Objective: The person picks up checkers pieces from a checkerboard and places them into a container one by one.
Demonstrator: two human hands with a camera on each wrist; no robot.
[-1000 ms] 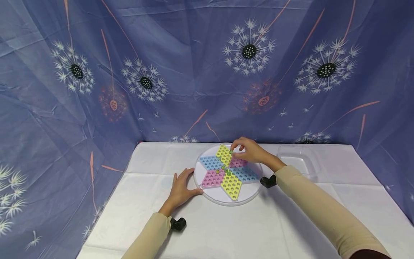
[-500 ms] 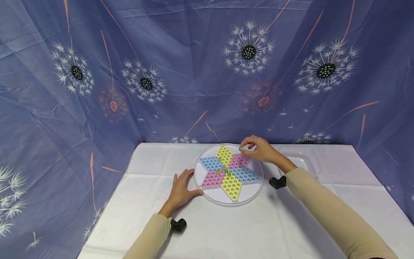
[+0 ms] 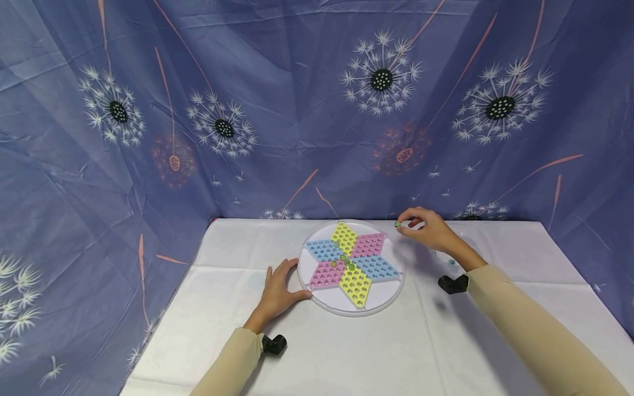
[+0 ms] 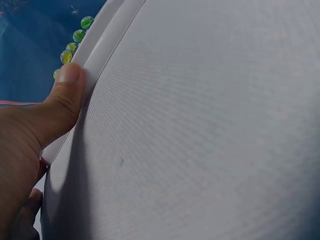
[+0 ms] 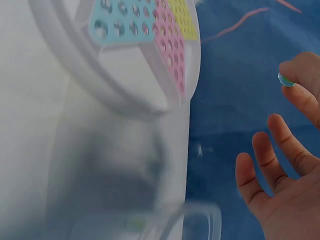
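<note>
A round white Chinese checkers board (image 3: pixel 331 300) with yellow, pink and blue star points lies on the table. Several green and yellowish marbles (image 3: pixel 351 267) sit in holes around its middle. At the board's left rim rests my left hand (image 3: pixel 277 291), fingers and thumb spread; the left wrist view has the thumb (image 4: pixel 67 90) against the rim. Beyond the board's upper right side, my right hand (image 3: pixel 427 228) pinches a green marble (image 5: pixel 286 80) between thumb and forefinger. Its other fingers are spread apart in the right wrist view.
A clear plastic tray (image 5: pixel 215 220) stands right of the board, partly hidden by the right arm. A marble (image 3: pixel 452 262) shows near its front side. White cloth (image 3: pixel 356 352) covers the table, and a blue dandelion-print curtain (image 3: pixel 297 110) hangs behind.
My right hand has moved rightward from above the board's upper star point, past the rim toward the tray, with the green marble still pinched. The left hand has stayed at the rim.
</note>
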